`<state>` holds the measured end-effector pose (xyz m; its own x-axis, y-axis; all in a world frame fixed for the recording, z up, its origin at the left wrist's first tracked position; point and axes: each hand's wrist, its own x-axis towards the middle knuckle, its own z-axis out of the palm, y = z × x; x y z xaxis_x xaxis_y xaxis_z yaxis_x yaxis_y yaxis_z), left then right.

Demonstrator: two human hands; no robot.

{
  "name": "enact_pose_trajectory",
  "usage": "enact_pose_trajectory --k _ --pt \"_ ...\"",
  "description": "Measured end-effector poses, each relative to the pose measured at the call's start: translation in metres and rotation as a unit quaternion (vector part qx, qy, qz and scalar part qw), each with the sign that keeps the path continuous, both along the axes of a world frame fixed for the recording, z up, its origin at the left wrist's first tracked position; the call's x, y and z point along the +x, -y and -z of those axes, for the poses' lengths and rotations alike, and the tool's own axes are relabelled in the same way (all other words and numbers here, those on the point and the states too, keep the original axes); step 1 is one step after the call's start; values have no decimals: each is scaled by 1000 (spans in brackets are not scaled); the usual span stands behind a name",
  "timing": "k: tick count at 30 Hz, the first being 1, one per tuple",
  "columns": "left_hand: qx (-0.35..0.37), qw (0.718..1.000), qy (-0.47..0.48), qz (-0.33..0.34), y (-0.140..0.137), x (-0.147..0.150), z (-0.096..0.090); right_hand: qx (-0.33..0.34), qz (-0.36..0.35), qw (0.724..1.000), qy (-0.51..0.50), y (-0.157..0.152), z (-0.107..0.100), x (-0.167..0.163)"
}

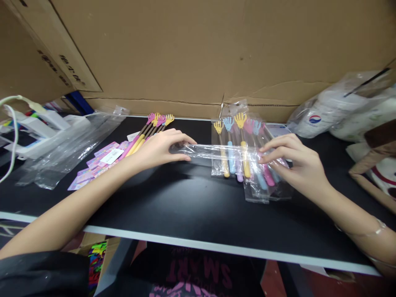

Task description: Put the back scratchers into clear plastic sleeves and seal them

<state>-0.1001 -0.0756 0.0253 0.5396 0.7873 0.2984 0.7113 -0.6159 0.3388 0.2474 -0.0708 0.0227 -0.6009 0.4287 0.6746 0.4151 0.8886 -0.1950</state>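
Observation:
A narrow clear plastic bag (210, 152) stretches level between my hands, above the black table. My left hand (161, 149) has its left end between thumb and fingers, the tips a little apart. The other end is pinched in my right hand (293, 159). Behind and below the bag lie several back scratchers (230, 156) with hand-shaped heads in yellow, blue and pink, in clear wrappers. Beside my left hand is a pile of unwrapped back scratchers (142, 136) in pink and yellow, partly hidden by that hand. Patterned cards (95, 163) with a white label lie near their handles.
Empty clear bags (74, 144) lie at the left, beside a white plastic device with a cable (40, 132). A cardboard wall (198, 53) closes off the back. Wrapped white cups (321, 115) stand back right. The table's pale front edge (185, 244) runs near my body.

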Motion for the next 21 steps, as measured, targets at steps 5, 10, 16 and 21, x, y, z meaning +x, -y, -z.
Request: enact_pose_trajectory --k 5,10,16,21 --pt "-15 1000 5 13 -3 -2 2 5 -9 1000 8 0 0 0" --pt "-25 999 15 19 -4 -2 2 17 -12 1000 16 -2 1 0" --pt "-38 999 16 27 -5 -2 0 9 -10 1000 24 -2 1 1" --pt "-61 997 -24 33 -6 -4 2 8 -8 999 32 -3 2 2"
